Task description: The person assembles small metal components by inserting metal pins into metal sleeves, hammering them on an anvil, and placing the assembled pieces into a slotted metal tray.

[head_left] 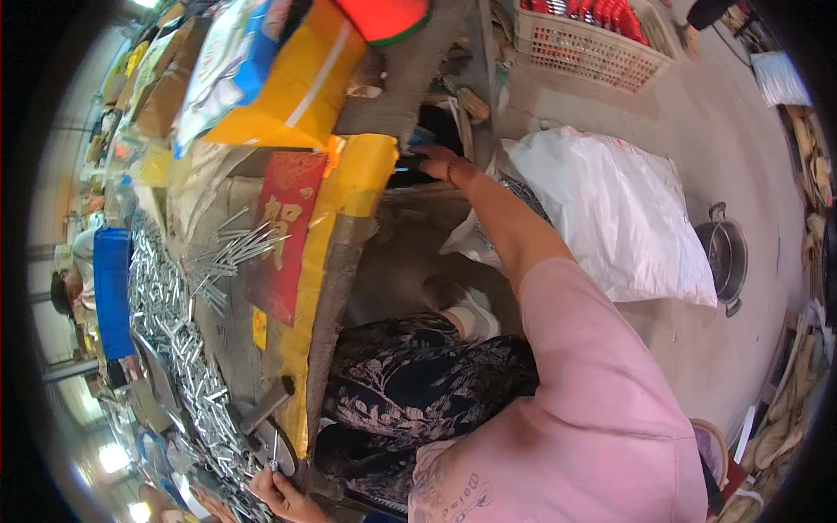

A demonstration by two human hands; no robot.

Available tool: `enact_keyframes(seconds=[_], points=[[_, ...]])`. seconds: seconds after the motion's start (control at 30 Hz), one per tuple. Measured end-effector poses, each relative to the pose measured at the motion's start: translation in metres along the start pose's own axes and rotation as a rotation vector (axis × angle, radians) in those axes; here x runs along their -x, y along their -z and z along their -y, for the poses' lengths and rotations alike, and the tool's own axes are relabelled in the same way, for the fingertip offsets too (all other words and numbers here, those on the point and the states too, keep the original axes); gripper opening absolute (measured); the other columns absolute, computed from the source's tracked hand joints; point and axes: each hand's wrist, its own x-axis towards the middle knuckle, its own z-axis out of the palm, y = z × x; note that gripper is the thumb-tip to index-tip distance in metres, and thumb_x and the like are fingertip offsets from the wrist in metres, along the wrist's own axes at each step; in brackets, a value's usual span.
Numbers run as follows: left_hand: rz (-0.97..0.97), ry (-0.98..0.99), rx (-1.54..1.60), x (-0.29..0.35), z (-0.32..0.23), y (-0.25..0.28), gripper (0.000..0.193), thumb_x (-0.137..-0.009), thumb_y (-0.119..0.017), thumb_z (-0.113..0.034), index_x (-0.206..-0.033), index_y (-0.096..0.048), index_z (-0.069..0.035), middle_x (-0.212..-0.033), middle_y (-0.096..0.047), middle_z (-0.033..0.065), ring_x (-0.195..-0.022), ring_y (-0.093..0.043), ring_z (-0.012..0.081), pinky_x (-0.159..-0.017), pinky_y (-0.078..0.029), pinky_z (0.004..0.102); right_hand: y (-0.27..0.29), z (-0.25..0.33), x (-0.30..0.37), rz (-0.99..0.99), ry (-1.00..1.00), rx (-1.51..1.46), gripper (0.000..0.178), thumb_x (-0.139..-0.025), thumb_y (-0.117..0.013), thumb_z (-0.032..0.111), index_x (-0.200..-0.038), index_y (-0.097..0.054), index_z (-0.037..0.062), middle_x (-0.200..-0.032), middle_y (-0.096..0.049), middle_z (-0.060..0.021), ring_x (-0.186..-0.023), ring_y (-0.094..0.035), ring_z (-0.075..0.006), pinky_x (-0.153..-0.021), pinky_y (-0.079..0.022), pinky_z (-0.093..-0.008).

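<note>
Left hand: ours (281, 495), down at 7 o'clock, fingers pinched together on one small bolt (275, 451), just beside a stubby metal cylinder (268, 406).
Right hand: our other one (438, 163), stretched up to 12 o'clock, fingertips in a dark hollow (446, 132) at the bench's edge. Can't tell how tight that grip is or if there's anything in it.
Metal pieces: a big loose heap (166, 292) runs from 9 to 8 o'clock on the bench (231, 338), plus a smaller bunch (240, 247) at 9, partly over a red card (288, 218).
Blue bin: 9 o'clock, past the heap (113, 296); we can't make out its insides.
Crate: pale plastic with holes (586, 63), 1 o'clock on the floor, loaded with red things (602, 12).
White sack: 2 to 3 o'clock, fat and bulging (610, 213), contents hidden from us.
Pot: two-handled metal one (738, 261) at 3, just beside the sack; what's inside is too murky for us.
Yellow box: 11 o'clock (301, 91), with a blue-and-white packet (231, 65) against it.
Red tub: green-rimmed (384, 16), near 12, only partly in our view.
</note>
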Motion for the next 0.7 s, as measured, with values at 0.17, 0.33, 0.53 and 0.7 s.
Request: enact_keyframes(seconds=[0.17,0.33,0.53,0.7], points=[[-0.029,-0.031,-0.014,0.008,-0.003,0.001,0.017,-0.094,-0.064,0.007,-0.109,-0.072,0.004,-0.101,-0.061,0.0117,-0.098,-0.058,0.0278,-0.093,-0.047,0.0390,-0.020,0.029,0.053,-0.416,0.294,0.461,0.047,-0.086,-0.067,0.013,-0.133,-0.070,0.0168,-0.136,-0.067,-0.0181,-0.126,-0.061,-0.0400,-0.110,-0.049,-0.0489],[-0.027,-0.049,0.078,-0.001,-0.022,-0.009,0.020,-0.090,-0.072,0.005,-0.108,-0.077,-0.002,-0.099,-0.062,0.0089,-0.093,-0.059,0.0236,-0.081,-0.047,0.0324,-0.001,0.080,0.142,-0.331,0.368,0.113,0.039,-0.085,-0.067,0.005,-0.124,-0.072,0.0052,-0.124,-0.072,-0.0190,-0.112,-0.070,-0.0348,-0.095,-0.055,-0.0430],[-0.077,-0.035,0.106,0.002,-0.035,0.000,0.019,-0.088,-0.077,0.000,-0.106,-0.078,-0.005,-0.093,-0.061,0.0094,-0.085,-0.061,0.0256,-0.075,-0.049,0.0339,0.018,0.214,0.280,-0.089,0.384,-0.165,0.011,-0.087,-0.068,0.006,-0.093,-0.072,-0.0020,-0.081,-0.069,-0.0165,-0.075,-0.070,-0.0288,-0.068,-0.053,-0.0366],[-0.115,0.014,0.156,-0.002,-0.043,0.001,0.016,-0.088,-0.080,-0.007,-0.104,-0.080,-0.010,-0.091,-0.064,0.0079,-0.081,-0.065,0.0266,-0.071,-0.052,0.0352,0.008,0.372,0.344,0.081,1.037,0.117,0.011,-0.083,-0.073,0.008,-0.093,-0.074,0.0031,-0.084,-0.069,-0.0128,-0.076,-0.069,-0.0307,-0.070,-0.055,-0.0383]])
